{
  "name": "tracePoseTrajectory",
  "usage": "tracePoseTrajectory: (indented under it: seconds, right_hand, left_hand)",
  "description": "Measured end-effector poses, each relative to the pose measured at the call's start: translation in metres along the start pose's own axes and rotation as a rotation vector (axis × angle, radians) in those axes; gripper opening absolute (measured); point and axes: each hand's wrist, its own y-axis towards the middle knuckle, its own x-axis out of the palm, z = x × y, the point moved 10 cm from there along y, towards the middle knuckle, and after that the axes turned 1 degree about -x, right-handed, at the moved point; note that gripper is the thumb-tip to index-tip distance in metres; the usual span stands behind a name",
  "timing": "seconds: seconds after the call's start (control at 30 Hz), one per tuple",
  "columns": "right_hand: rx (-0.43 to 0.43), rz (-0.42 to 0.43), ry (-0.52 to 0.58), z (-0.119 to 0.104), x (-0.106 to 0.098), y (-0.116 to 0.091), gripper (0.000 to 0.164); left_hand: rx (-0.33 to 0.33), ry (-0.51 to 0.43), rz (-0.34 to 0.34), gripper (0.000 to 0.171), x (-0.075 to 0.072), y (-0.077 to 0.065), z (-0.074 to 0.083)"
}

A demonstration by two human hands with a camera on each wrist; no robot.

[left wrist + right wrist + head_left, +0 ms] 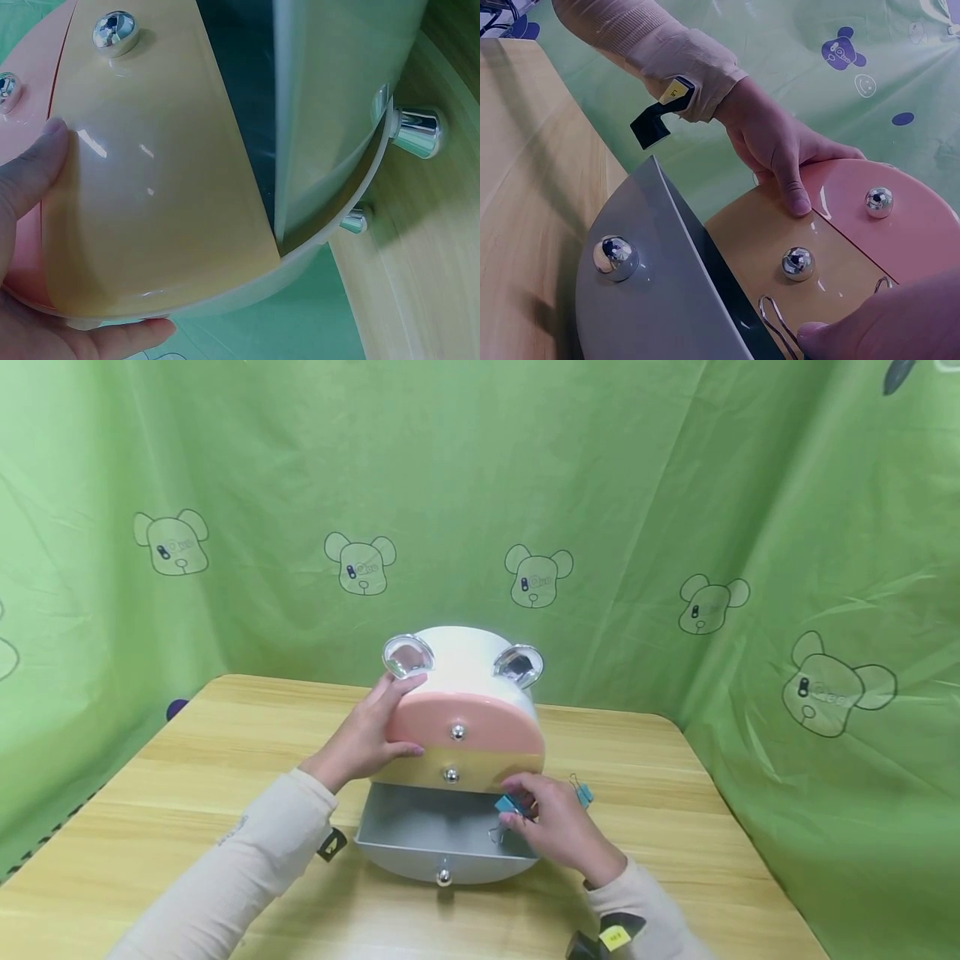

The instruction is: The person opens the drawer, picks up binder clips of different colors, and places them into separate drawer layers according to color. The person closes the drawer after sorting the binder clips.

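Observation:
A small three-drawer desktop organizer (468, 652) with a white body and silver ears stands mid-table. Its pink top drawer (495, 727) and yellow middle drawer (412, 768) are closed, while the grey bottom drawer (397, 862) is pulled out. My left hand (365, 728) grips the organizer's left side, thumb across the front, other fingers round the side and top. Over the right part of the grey drawer, my right hand (558, 822) pinches a blue binder clip (507, 804); its wire handles (774, 319) show beside the thumb in the right wrist view.
Another blue binder clip (584, 793) lies on the wooden table (645, 860) just beyond the right hand. Round silver knobs (444, 877) stick out from the drawer fronts. Green curtains (450, 485) with bear prints hang behind and beside the table.

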Motion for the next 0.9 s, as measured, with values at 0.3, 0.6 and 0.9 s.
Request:
tracePoseTrajectory:
  seconds: [0.3, 0.6, 0.9]
  right_hand:
    - [0.006, -0.006, -0.001, 0.0000, 0.0028, -0.0002, 0.031]
    - [0.014, -0.021, 0.011, 0.0029, 0.0076, -0.0002, 0.031]
    - [-0.003, -0.017, 0.037, 0.0025, 0.0099, 0.0004, 0.030]
  left_hand:
    - [-0.009, -0.003, -0.009, 0.099, -0.0002, 0.0002, 0.0010]
    - [-0.023, -0.002, -0.014, 0.100, 0.0005, -0.0002, -0.0001]
    - [-0.017, -0.004, -0.011, 0.099, 0.0002, -0.0003, -0.0004]
